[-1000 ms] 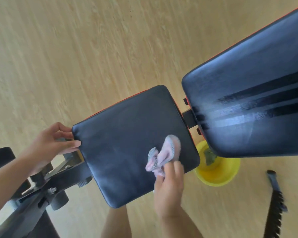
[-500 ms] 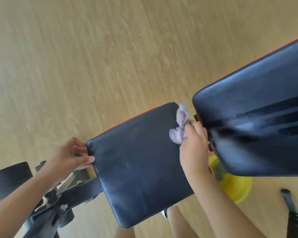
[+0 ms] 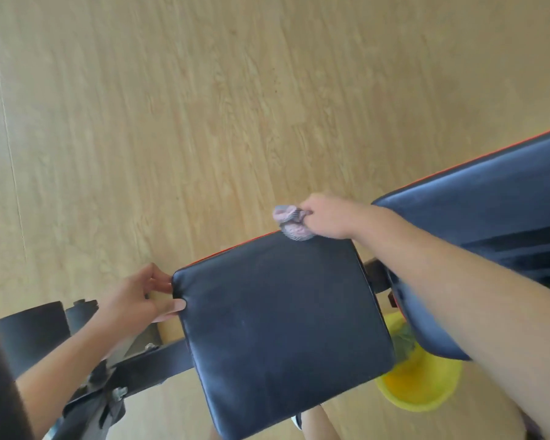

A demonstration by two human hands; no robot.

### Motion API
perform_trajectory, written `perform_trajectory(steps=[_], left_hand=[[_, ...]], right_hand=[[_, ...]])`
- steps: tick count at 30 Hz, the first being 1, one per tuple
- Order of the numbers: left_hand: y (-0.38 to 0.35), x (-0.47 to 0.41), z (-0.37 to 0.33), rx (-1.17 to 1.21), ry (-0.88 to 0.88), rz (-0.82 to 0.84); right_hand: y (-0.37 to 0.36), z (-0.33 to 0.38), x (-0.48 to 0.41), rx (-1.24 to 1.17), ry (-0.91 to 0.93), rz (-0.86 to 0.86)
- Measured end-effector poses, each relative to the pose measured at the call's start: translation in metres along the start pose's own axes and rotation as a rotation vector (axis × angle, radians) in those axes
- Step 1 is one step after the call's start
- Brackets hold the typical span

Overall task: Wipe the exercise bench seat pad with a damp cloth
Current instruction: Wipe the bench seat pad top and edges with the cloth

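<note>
The black seat pad (image 3: 280, 325) of the exercise bench fills the lower middle of the head view, with a red trim along its far edge. My right hand (image 3: 327, 217) is closed on a crumpled pink and grey cloth (image 3: 291, 222) and presses it on the pad's far right corner. My left hand (image 3: 137, 296) grips the pad's left edge near the far left corner, thumb on top and fingers curled around the side.
The black backrest pad (image 3: 489, 236) rises at the right. A yellow basin (image 3: 419, 385) stands on the wooden floor (image 3: 204, 106) beneath it. The bench's black metal frame (image 3: 140, 366) and a foam roller (image 3: 29, 335) lie at lower left.
My right hand carried the cloth from the pad's near right part up along the right edge to the far right corner. My left hand stayed on the left edge.
</note>
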State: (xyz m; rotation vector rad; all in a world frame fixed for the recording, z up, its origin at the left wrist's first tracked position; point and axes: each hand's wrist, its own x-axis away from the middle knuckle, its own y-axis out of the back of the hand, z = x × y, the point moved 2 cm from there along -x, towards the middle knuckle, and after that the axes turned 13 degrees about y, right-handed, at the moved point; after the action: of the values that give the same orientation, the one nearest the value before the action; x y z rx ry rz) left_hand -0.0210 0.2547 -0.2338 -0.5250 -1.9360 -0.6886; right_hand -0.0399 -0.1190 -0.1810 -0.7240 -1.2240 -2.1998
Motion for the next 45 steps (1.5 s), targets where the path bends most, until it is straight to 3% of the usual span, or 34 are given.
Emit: perform_trajectory(steps=[3, 9, 11, 16, 18, 21, 26, 28, 31, 34, 39, 45], left_hand=[[-0.001, -0.001, 0.001, 0.021, 0.007, -0.021], [-0.006, 0.009, -0.002, 0.026, -0.025, 0.030], [-0.006, 0.008, 0.000, 0.027, -0.028, 0.044], [-0.003, 0.002, 0.002, -0.021, -0.004, 0.002], [-0.001, 0.001, 0.005, -0.012, -0.003, 0.006], [0.001, -0.001, 0.009, 0.000, -0.019, 0.004], [-0.001, -0.001, 0.004, 0.012, -0.021, 0.016], [-0.002, 0.001, 0.003, 0.027, -0.017, 0.028], [-0.003, 0.004, 0.003, 0.053, -0.015, 0.036], [-0.007, 0.006, 0.002, 0.083, -0.003, 0.024], [-0.006, 0.004, 0.002, 0.088, 0.024, 0.018], [-0.003, 0.004, 0.003, 0.090, 0.049, 0.011]], right_hand=[[-0.005, -0.009, 0.018, -0.097, -0.057, -0.150], [-0.088, 0.169, -0.035, 0.005, 0.458, -0.093], [-0.086, 0.167, -0.033, 0.063, 0.487, -0.117], [-0.038, 0.006, 0.010, 0.101, 0.009, -0.388], [-0.039, -0.018, 0.035, 0.121, -0.059, -0.520], [-0.054, -0.024, 0.054, 0.044, -0.235, -0.630], [-0.108, -0.005, 0.127, -0.017, -0.478, -0.605], [-0.116, 0.001, 0.140, -0.049, -0.501, -0.582], [-0.077, -0.013, 0.098, -0.205, -0.425, -0.723], [-0.058, -0.023, 0.072, -0.313, -0.415, -0.733], [-0.167, 0.002, 0.182, -0.220, -0.689, -0.682], [-0.207, -0.002, 0.215, -0.745, -1.097, -0.762]])
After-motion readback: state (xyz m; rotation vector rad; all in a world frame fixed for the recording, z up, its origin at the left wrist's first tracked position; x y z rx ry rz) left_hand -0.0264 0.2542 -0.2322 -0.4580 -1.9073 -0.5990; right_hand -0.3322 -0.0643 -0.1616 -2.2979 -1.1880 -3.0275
